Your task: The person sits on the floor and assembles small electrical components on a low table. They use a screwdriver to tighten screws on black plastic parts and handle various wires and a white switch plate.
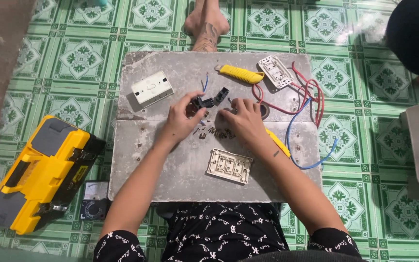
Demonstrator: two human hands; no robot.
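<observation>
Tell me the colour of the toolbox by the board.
Yellow with black and grey parts, seen in the head view.

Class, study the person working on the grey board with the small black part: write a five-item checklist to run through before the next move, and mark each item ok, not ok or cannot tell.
1. Black part gripped: left hand pinches it. Ok.
2. Right hand free: it rests on the board, fingers near the small screws. Ok.
3. Screws together: clustered between the hands. Ok.
4. Yellow knife blade retracted: cannot tell.
5. Red and blue wires clear of the hands: looped to the right, apart. Ok.
</observation>
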